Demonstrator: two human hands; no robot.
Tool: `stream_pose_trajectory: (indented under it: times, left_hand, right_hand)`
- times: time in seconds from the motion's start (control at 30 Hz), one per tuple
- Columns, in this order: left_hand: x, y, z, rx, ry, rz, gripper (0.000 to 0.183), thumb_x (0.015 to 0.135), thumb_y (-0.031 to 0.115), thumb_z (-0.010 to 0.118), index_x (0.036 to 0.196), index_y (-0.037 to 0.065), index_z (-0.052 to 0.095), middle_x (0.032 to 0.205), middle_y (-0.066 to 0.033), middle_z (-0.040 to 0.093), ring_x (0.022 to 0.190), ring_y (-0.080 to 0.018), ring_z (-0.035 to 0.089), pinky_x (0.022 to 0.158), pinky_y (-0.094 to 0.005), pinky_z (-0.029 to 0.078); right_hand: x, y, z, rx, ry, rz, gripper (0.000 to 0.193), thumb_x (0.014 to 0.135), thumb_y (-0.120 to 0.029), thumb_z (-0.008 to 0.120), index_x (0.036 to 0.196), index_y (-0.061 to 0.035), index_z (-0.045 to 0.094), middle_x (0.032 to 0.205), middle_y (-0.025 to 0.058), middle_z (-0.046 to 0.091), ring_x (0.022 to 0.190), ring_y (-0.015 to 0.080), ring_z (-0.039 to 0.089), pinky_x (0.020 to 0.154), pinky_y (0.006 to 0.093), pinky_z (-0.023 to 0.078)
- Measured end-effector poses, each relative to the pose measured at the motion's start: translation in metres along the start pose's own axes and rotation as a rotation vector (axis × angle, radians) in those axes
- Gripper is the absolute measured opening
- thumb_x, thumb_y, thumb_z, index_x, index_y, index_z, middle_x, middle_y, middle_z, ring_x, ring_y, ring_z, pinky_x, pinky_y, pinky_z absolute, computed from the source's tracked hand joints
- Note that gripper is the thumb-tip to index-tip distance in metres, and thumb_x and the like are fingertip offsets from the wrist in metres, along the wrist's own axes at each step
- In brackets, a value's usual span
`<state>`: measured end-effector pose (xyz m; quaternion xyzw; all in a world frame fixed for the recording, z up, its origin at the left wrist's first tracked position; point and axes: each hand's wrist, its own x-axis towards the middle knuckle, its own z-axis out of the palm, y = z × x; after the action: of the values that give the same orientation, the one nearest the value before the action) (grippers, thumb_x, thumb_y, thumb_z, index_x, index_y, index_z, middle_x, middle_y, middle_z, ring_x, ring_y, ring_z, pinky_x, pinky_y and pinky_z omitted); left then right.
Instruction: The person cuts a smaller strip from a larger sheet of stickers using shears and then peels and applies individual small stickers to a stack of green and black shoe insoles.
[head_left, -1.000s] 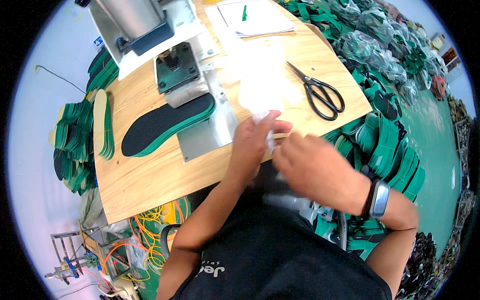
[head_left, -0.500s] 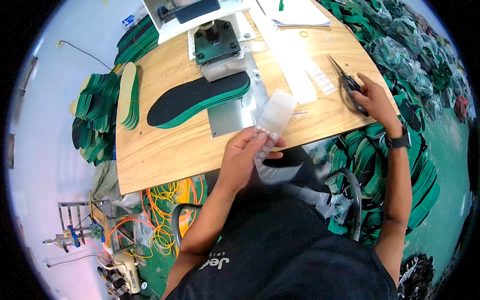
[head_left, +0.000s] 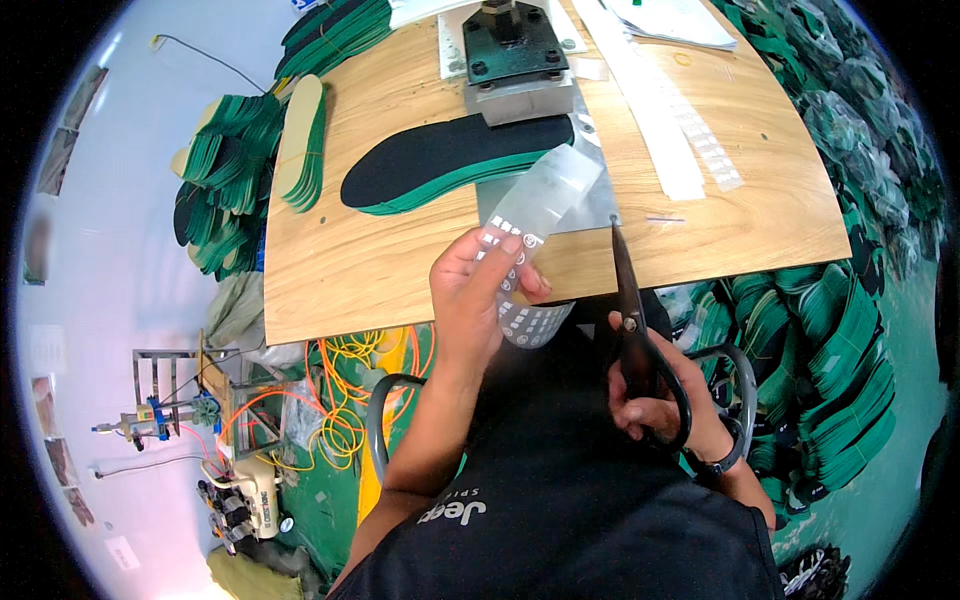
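Note:
A translucent film strip [head_left: 550, 195] with small white printed marks is pinched between the thumb and fingers of my left hand [head_left: 478, 285]. Its upper end stands over the metal plate, and its lower end curls below the hand, past the table's front edge. My right hand [head_left: 665, 390] grips a pair of black scissors [head_left: 630, 310] by the handles. The blades point upward and look closed, with the tip beside the plate's corner, apart from the strip. Beyond my left hand lies a stack of insoles [head_left: 460, 160], black on top with green layers, partly beneath the press head [head_left: 520, 95].
The wooden table [head_left: 740, 225] carries a long white strip [head_left: 650, 130], a cut film piece [head_left: 705, 145] and papers [head_left: 690, 20]. Bundled insoles [head_left: 305, 140] stand at the left edge. More green insoles [head_left: 830, 370] heap at the right. Coiled hoses [head_left: 345, 400] lie on the floor.
My right hand has picked the scissors up off the table and brought them down and left, close to my body. My left hand still holds the strip. The view has shifted slightly.

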<state>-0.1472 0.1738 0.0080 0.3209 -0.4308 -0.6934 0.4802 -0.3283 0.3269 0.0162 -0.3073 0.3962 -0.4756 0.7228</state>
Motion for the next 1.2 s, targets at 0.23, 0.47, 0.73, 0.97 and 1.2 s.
stream_pose_trajectory:
  times: [0.23, 0.47, 0.73, 0.97, 1.2]
  left_hand:
    - [-0.012, 0.006, -0.001, -0.097, -0.059, 0.021, 0.011, 0.09, 0.01, 0.055, 0.088, -0.001, 0.057, 0.061, -0.0094, 0.058, 0.052, -0.017, 0.057, 0.052, -0.0286, 0.049]
    - [-0.022, -0.001, 0.012, 0.09, -0.015, -0.021, 0.005, 0.087, 0.004, 0.055, 0.085, -0.001, 0.054, 0.059, -0.0097, 0.057, 0.05, -0.017, 0.056, 0.049, -0.0293, 0.048]
    - [-0.032, -0.015, 0.014, 0.079, -0.05, -0.047, 0.004, 0.089, 0.002, 0.055, 0.087, -0.001, 0.055, 0.062, -0.0079, 0.058, 0.055, -0.0146, 0.057, 0.055, -0.0279, 0.05]
    - [-0.032, -0.016, 0.018, 0.103, -0.027, -0.085, 0.007, 0.087, 0.0, 0.055, 0.08, 0.002, 0.051, 0.055, -0.0069, 0.053, 0.048, -0.0163, 0.054, 0.048, -0.0296, 0.048]
    - [-0.037, -0.013, 0.007, 0.291, -0.163, -0.224, 0.009, 0.086, 0.0, 0.057, 0.077, 0.001, 0.055, 0.058, -0.0074, 0.057, 0.049, -0.0143, 0.056, 0.05, -0.0283, 0.049]
  right_hand:
    - [0.004, 0.02, -0.02, -0.278, -0.058, -0.033, 0.11, 0.062, -0.052, 0.082, 0.145, -0.0036, 0.027, 0.106, 0.0052, 0.055, 0.084, 0.0105, 0.052, 0.071, 0.024, 0.046]
    - [0.017, 0.02, -0.009, -0.389, -0.095, -0.148, 0.109, 0.061, -0.055, 0.081, 0.143, -0.0033, 0.031, 0.131, 0.013, 0.046, 0.093, 0.0168, 0.053, 0.079, 0.0297, 0.048]
    - [0.019, 0.028, -0.016, -0.281, -0.117, -0.076, 0.112, 0.06, -0.059, 0.081, 0.145, -0.0067, 0.029, 0.101, 0.0046, 0.053, 0.081, 0.0106, 0.052, 0.064, 0.0223, 0.046]
    - [0.015, 0.03, -0.022, -0.315, -0.103, -0.104, 0.108, 0.059, -0.057, 0.082, 0.142, -0.0036, 0.036, 0.083, 0.0021, 0.056, 0.071, 0.0084, 0.052, 0.06, 0.0212, 0.044]
    - [0.011, 0.03, -0.014, -0.406, -0.026, -0.215, 0.09, 0.067, -0.05, 0.081, 0.134, -0.0015, 0.046, 0.07, 0.0001, 0.054, 0.062, 0.0075, 0.05, 0.055, 0.0222, 0.041]
